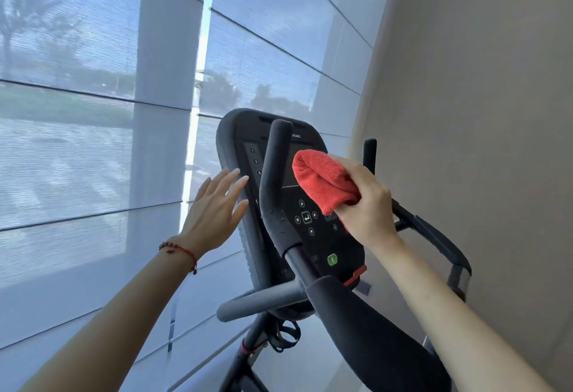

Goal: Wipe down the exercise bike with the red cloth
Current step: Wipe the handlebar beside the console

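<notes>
The exercise bike's black console (322, 236) faces me at centre, with round buttons and a green button near its bottom. A black upright handlebar (276, 187) crosses in front of the console. My right hand (369, 205) grips the folded red cloth (322, 182) and presses it against the console's screen area. My left hand (217, 205) is open with fingers spread, its fingertips at the console's left edge. A red string bracelet sits on my left wrist.
Large windows with translucent blinds (93, 143) fill the left and back. A beige wall (480, 112) stands close on the right. More handlebars (434, 236) extend right, and a grey grip (257, 301) sticks out lower left. The bike frame (372, 329) runs down toward me.
</notes>
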`<action>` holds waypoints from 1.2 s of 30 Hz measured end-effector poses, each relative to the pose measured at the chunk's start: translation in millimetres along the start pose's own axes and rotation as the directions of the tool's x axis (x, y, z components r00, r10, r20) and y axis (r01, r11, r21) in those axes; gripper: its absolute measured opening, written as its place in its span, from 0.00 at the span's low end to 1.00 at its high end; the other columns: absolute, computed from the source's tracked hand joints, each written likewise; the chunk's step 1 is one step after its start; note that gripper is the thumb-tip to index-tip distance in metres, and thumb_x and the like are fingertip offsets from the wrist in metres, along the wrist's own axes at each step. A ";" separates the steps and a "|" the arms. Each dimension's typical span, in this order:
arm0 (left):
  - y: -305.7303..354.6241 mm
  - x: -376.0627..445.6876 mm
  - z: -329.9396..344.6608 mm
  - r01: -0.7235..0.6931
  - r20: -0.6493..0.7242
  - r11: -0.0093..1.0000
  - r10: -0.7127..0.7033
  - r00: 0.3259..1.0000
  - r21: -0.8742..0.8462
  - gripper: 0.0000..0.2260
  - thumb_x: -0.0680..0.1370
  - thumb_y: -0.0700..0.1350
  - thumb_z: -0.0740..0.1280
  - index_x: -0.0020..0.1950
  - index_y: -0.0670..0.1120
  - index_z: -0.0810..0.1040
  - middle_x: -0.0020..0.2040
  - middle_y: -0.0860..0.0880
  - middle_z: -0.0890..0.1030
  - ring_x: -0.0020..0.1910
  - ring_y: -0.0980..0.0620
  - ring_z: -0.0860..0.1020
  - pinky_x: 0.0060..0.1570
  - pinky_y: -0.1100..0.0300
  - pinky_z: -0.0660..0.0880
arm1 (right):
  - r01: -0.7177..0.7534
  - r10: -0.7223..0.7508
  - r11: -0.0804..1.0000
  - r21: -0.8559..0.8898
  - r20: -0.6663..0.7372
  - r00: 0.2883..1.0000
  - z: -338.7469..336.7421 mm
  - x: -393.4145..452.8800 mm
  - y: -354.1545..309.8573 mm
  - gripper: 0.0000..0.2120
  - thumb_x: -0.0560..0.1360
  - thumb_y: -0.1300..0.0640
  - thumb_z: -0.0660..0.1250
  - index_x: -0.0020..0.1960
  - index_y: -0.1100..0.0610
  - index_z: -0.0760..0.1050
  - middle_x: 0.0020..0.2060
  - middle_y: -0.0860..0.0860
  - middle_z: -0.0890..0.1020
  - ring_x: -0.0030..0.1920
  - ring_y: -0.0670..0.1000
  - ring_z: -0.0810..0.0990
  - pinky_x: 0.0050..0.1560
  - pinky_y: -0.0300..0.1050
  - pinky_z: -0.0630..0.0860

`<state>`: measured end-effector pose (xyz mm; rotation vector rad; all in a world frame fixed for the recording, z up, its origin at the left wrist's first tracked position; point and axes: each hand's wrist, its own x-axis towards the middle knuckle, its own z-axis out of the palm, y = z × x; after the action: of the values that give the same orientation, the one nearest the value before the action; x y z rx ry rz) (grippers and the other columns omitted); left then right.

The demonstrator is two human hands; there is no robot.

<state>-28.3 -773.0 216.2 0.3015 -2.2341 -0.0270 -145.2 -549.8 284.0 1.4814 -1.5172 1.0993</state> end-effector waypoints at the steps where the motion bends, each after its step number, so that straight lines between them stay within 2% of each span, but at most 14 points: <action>1: -8.7 7.7 6.2 -0.019 0.001 1.000 0.019 1.000 -0.003 0.25 0.77 0.53 0.49 0.66 0.40 0.69 0.66 0.38 0.70 0.67 0.39 0.64 0.64 0.41 0.60 | 0.007 -0.008 1.000 -0.022 -0.017 1.000 5.9 3.8 0.2 0.24 0.65 0.65 0.74 0.61 0.59 0.75 0.55 0.48 0.80 0.54 0.48 0.79 0.56 0.50 0.76; 6: -39.2 43.8 36.0 -0.161 -0.020 0.987 0.161 0.987 0.027 0.24 0.77 0.53 0.51 0.66 0.40 0.69 0.68 0.39 0.69 0.69 0.42 0.61 0.64 0.42 0.59 | 0.023 -0.038 0.989 -0.148 -0.103 0.994 30.4 24.1 -2.0 0.24 0.66 0.66 0.74 0.61 0.61 0.75 0.54 0.46 0.78 0.54 0.40 0.75 0.58 0.42 0.73; 8: -45.6 55.8 47.1 -0.205 -0.015 0.978 0.205 0.979 0.030 0.24 0.76 0.53 0.52 0.65 0.40 0.70 0.68 0.40 0.69 0.69 0.43 0.60 0.64 0.41 0.59 | 0.043 -0.065 0.978 -0.202 -0.106 0.992 37.3 31.0 -4.8 0.24 0.66 0.65 0.74 0.61 0.62 0.75 0.53 0.48 0.78 0.54 0.41 0.75 0.58 0.42 0.73; 11: -52.2 67.6 62.5 -0.269 -0.004 0.961 0.270 0.963 0.059 0.25 0.76 0.53 0.52 0.64 0.39 0.72 0.68 0.39 0.69 0.70 0.44 0.58 0.66 0.39 0.52 | 0.072 -0.106 0.955 -0.288 -0.105 0.989 46.8 39.5 -5.8 0.24 0.66 0.65 0.74 0.61 0.63 0.74 0.54 0.53 0.81 0.54 0.47 0.77 0.60 0.37 0.69; 14: -57.8 73.5 72.2 -0.313 -0.041 0.947 0.316 0.948 0.065 0.24 0.77 0.54 0.51 0.63 0.39 0.73 0.68 0.40 0.69 0.72 0.47 0.53 0.67 0.38 0.47 | 0.076 -0.109 0.951 -0.301 -0.095 0.989 56.5 45.6 -5.8 0.25 0.66 0.66 0.74 0.61 0.62 0.74 0.56 0.51 0.79 0.55 0.49 0.78 0.60 0.41 0.71; 16: -60.2 75.1 75.7 -0.330 -0.080 0.942 0.334 0.939 0.053 0.25 0.78 0.55 0.49 0.63 0.40 0.73 0.67 0.40 0.70 0.71 0.46 0.55 0.68 0.38 0.47 | 0.057 -0.088 0.961 -0.271 -0.101 0.991 60.0 46.7 -6.6 0.24 0.66 0.66 0.73 0.61 0.61 0.75 0.56 0.48 0.78 0.55 0.47 0.78 0.58 0.44 0.73; 18: -60.9 75.0 78.6 -0.335 -0.122 0.941 0.338 0.933 0.042 0.25 0.78 0.56 0.49 0.62 0.41 0.73 0.66 0.41 0.71 0.71 0.45 0.57 0.68 0.38 0.47 | 0.043 -0.068 0.968 -0.248 -0.094 0.993 60.0 47.3 -7.9 0.22 0.67 0.64 0.71 0.61 0.60 0.75 0.55 0.46 0.78 0.54 0.43 0.77 0.56 0.44 0.74; 21: -60.1 75.1 81.9 -0.334 -0.167 0.942 0.333 0.928 0.020 0.23 0.76 0.53 0.52 0.61 0.40 0.74 0.65 0.41 0.73 0.70 0.45 0.58 0.68 0.39 0.47 | 0.007 -0.021 0.977 -0.214 -0.064 0.998 58.4 49.2 -12.5 0.23 0.66 0.59 0.68 0.62 0.56 0.75 0.54 0.42 0.79 0.52 0.40 0.77 0.56 0.40 0.74; 27: -60.5 75.6 84.5 -0.335 -0.197 0.942 0.332 0.922 0.020 0.23 0.77 0.53 0.52 0.61 0.40 0.74 0.64 0.40 0.74 0.70 0.45 0.59 0.68 0.39 0.47 | 0.042 -0.041 0.968 -0.249 0.009 0.999 59.9 45.2 -15.9 0.25 0.67 0.50 0.72 0.61 0.60 0.75 0.59 0.53 0.79 0.59 0.51 0.79 0.61 0.50 0.75; 32: -61.2 75.5 85.2 -0.330 -0.183 0.943 0.330 0.926 0.035 0.23 0.77 0.53 0.52 0.61 0.40 0.74 0.64 0.40 0.73 0.70 0.45 0.59 0.68 0.39 0.46 | 0.118 -0.088 0.941 -0.317 0.107 0.990 54.4 32.7 -18.9 0.19 0.71 0.55 0.70 0.60 0.60 0.77 0.59 0.52 0.79 0.61 0.50 0.77 0.63 0.50 0.73; 36: -60.3 74.5 86.2 -0.323 -0.183 0.945 0.326 0.928 0.046 0.23 0.77 0.53 0.52 0.61 0.39 0.74 0.63 0.40 0.74 0.70 0.45 0.58 0.68 0.39 0.45 | 0.099 -0.043 0.961 -0.259 0.214 0.976 49.3 11.9 -24.6 0.17 0.71 0.58 0.69 0.59 0.60 0.77 0.57 0.49 0.80 0.59 0.50 0.78 0.61 0.49 0.74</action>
<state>-127.1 -855.6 211.4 -0.0603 -2.0694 0.1886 -118.5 -599.3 279.1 1.4816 -1.6664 0.6807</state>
